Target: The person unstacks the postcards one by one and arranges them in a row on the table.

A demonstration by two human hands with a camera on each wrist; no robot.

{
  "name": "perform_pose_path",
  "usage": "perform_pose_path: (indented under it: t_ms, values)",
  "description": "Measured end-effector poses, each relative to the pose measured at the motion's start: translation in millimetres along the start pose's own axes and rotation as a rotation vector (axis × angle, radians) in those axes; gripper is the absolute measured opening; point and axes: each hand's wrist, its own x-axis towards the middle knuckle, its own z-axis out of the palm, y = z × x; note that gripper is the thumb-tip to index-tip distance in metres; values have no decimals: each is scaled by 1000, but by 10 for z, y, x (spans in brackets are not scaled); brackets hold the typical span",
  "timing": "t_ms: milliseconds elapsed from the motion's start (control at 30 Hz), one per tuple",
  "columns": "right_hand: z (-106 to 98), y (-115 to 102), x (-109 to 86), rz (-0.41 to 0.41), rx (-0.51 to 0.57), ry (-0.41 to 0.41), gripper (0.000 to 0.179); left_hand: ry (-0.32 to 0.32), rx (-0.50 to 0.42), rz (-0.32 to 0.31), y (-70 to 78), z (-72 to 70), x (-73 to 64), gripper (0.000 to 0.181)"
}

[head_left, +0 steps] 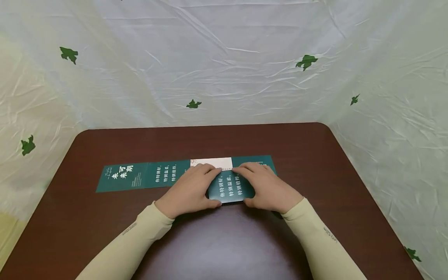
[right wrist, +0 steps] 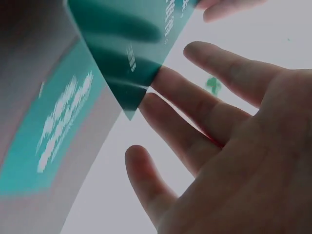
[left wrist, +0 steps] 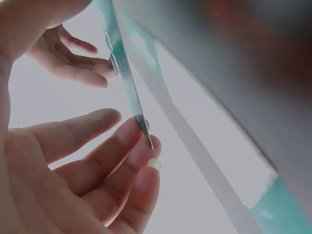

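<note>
Between my two hands is a teal card (head_left: 229, 190) with white vertical lettering, raised off the table and tilted. My left hand (head_left: 190, 188) pinches its left edge, thumb at the near side and fingertips at the far side. On the opposite edge, my right hand (head_left: 269, 188) pinches it likewise. In the left wrist view the card (left wrist: 124, 73) appears nearly edge-on; in the right wrist view its lettered face (right wrist: 122, 53) shows. Behind it lie a white card (head_left: 211, 162) and, partly hidden by my right hand, another teal card (head_left: 241, 160).
To the left, the row continues with a lettered teal card (head_left: 166, 175) and an end card (head_left: 122, 177) bearing large white characters. All lie flat on the dark brown table (head_left: 210, 142). Pale sheeting (head_left: 224, 77) with green leaf-like patches surrounds the table's back and sides.
</note>
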Motion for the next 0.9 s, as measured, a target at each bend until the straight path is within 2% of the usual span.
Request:
perform_pose_path:
  t_ms: [100, 233, 400, 533, 700, 900]
  values:
    - [-127, 210, -78, 52, 4, 39, 88, 16, 8, 25, 134, 14, 311, 89]
    - [-211, 481, -198, 121, 11, 38, 89, -8, 2, 38, 294, 128, 655, 92]
    - [-306, 799, -322, 213, 41, 35, 90, -47, -14, 16, 488, 268, 1052, 95]
    - [-351, 1018, -329, 287, 70, 40, 94, -58, 1, 11, 600, 358, 1345, 94]
    - [-417, 1212, -339, 377, 91, 19, 100, -91, 31, 17, 739, 430, 1637, 91]
    - [-497, 1425, -419, 421, 100, 10, 104, -93, 31, 31, 881, 528, 1897, 91]
